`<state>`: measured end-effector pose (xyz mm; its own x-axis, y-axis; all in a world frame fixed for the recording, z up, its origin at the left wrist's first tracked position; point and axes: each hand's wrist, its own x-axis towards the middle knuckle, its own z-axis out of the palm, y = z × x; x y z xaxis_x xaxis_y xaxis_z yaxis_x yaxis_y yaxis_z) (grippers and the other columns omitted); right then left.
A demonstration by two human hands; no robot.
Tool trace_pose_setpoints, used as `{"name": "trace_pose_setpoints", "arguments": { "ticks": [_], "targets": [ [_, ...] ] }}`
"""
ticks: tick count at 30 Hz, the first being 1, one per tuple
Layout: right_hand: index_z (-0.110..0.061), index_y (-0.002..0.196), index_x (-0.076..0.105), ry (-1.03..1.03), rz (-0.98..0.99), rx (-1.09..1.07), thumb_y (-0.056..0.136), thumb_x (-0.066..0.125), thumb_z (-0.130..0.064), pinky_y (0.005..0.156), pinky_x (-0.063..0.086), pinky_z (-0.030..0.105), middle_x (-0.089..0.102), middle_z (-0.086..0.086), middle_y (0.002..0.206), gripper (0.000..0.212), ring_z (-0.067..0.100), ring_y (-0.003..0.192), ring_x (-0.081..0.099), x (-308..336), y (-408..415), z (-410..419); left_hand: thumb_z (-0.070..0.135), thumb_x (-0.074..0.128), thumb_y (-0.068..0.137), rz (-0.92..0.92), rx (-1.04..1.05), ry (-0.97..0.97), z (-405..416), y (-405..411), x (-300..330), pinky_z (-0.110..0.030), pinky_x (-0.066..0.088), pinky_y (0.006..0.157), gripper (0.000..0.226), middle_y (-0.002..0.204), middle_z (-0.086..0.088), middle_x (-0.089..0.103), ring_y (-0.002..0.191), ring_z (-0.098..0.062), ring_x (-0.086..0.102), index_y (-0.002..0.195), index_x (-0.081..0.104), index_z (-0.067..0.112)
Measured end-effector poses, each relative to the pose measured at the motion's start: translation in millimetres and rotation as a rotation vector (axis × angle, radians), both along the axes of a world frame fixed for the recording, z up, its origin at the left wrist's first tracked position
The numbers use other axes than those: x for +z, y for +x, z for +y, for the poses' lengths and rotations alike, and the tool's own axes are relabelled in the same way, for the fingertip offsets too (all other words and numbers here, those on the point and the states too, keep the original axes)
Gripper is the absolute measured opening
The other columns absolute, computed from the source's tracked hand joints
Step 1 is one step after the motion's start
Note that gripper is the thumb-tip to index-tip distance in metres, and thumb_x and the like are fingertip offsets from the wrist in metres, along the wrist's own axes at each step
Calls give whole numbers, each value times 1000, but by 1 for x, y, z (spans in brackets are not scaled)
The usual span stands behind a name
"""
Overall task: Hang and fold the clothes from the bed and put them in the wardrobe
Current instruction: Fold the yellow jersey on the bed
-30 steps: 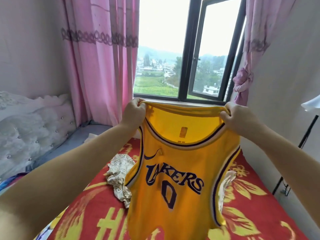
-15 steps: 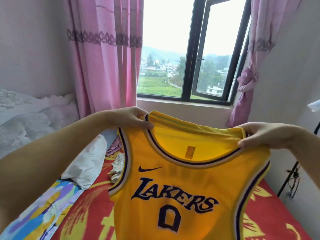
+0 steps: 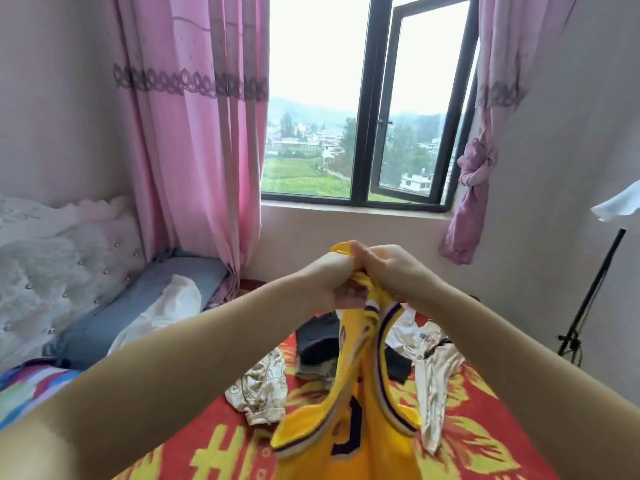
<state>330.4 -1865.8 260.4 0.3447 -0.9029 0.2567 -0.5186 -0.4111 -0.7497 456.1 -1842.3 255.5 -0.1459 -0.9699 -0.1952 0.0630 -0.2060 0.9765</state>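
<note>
The yellow jersey [image 3: 360, 420] is held up at the centre of the view, folded lengthwise so that its two shoulder straps are brought together. The straps are gripped at the top by both hands, which are pressed against each other: the left hand [image 3: 329, 282] is curled round the fabric from the 9 o'clock side, the right hand [image 3: 391, 271] from the 3 o'clock side, with a little yellow cloth showing above the knuckles. From there the jersey is seen hanging towards 6 o'clock, over the red bedspread [image 3: 478, 441] with its yellow pattern.

On the bedspread, a cream patterned garment [image 3: 259, 386] is seen at 8 o'clock from the jersey, a dark garment [image 3: 317, 337] just behind it at 11 o'clock, and a white garment [image 3: 433, 375] at 3 o'clock. A grey pillow [image 3: 138, 299] and a tufted white headboard [image 3: 52, 265] are placed at 9 o'clock. Towards 12 o'clock a dark-framed window [image 3: 363, 133] is flanked by a pink curtain [image 3: 194, 133] and a knotted curtain [image 3: 474, 174]. A black stand [image 3: 588, 299] is set at 3 o'clock
</note>
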Motion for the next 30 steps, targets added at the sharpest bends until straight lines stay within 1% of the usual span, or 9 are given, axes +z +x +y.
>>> {"name": "trace_pose_setpoints", "arguments": {
  "ticks": [3,8,10,13,15,17,20,26,30],
  "targets": [
    [-20,94,66,2,145,177,82,55,-61,67,50,22,68,-5,83,45,4,72,60,11,-7,6,6,38,100,216,-30,45,2,3,9,-32,59,52,24,62,-10,63,50,-18,65,83,55,6],
    [-8,106,59,-45,188,290,88,63,-11,74,47,31,58,-3,83,18,6,74,51,11,-30,5,7,44,95,241,-176,-22,13,14,29,-40,56,81,18,84,-15,70,82,-27,71,84,59,7],
    [-13,104,63,-58,163,247,90,54,2,71,45,27,59,-4,81,23,4,70,52,15,-38,6,14,57,93,-130,-125,-309,14,20,34,-37,55,87,11,96,-13,72,89,-22,70,101,60,8],
    [-28,103,67,5,110,292,95,51,0,79,53,25,70,-4,91,33,11,84,66,27,-56,10,33,72,82,-930,64,-968,14,33,41,-32,44,96,60,119,-2,58,108,-15,53,132,43,18],
    [-27,108,66,35,104,400,96,51,-1,81,54,24,73,-7,96,32,11,92,68,34,-63,13,42,76,75,-1196,-110,-1049,13,32,46,-28,27,105,86,134,6,43,122,-8,35,145,28,27],
    [-24,113,64,49,137,476,96,49,-1,84,53,23,72,-7,100,32,12,96,67,41,-69,17,37,76,76,-1174,-316,-880,10,30,52,-19,32,88,63,112,19,54,97,8,46,131,45,30],
    [-24,112,64,59,188,515,95,50,-6,80,51,21,71,-9,95,28,9,91,66,52,-84,22,25,73,83,-1072,-398,-728,-4,33,63,-11,40,54,17,66,14,57,52,9,52,77,56,24],
    [-12,100,70,135,163,436,87,59,-28,71,54,21,73,2,88,23,15,81,69,58,-110,13,39,75,70,-825,-553,-618,-20,29,81,-11,49,52,24,74,20,70,63,-1,68,84,60,27],
    [-15,92,70,19,343,109,94,60,-22,84,52,45,69,15,93,12,28,85,63,11,-104,-40,44,72,80,-1098,-420,-680,-68,13,37,-8,41,48,18,66,16,64,56,1,61,76,57,33]
  ]
}}
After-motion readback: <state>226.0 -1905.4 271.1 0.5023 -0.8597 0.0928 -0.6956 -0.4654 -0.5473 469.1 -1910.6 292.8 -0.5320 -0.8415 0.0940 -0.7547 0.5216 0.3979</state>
